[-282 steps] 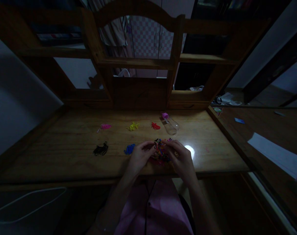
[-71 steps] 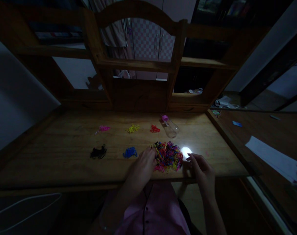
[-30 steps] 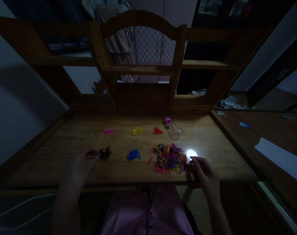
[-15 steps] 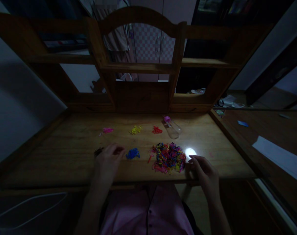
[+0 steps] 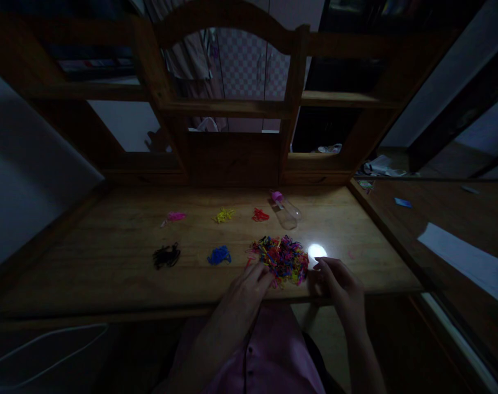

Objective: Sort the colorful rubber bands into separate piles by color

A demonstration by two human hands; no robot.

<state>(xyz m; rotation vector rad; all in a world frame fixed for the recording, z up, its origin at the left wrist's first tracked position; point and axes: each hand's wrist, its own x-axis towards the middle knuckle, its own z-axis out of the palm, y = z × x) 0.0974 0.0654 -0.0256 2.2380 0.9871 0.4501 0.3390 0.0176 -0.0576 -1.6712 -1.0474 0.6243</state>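
Observation:
A mixed pile of small coloured rubber bands lies on the wooden desk in front of me. My left hand is at the pile's lower left edge, back upward; its fingertips are bent down and partly hidden. My right hand is just right of the pile, thumb and forefinger close together; anything between them is too small to make out. Sorted by colour, separate heaps lie to the left and behind: black bands, blue bands, pink bands, yellow bands and red bands.
Behind the pile a clear bottle with a pink top lies on its side. A bright light spot shines on the desk beside my right hand. Wooden shelving rises at the back. White paper rests on the surface to the right.
My left hand has moved right, from over the black bands to the edge of the mixed pile, uncovering the black heap. My right hand has stayed nearly still.

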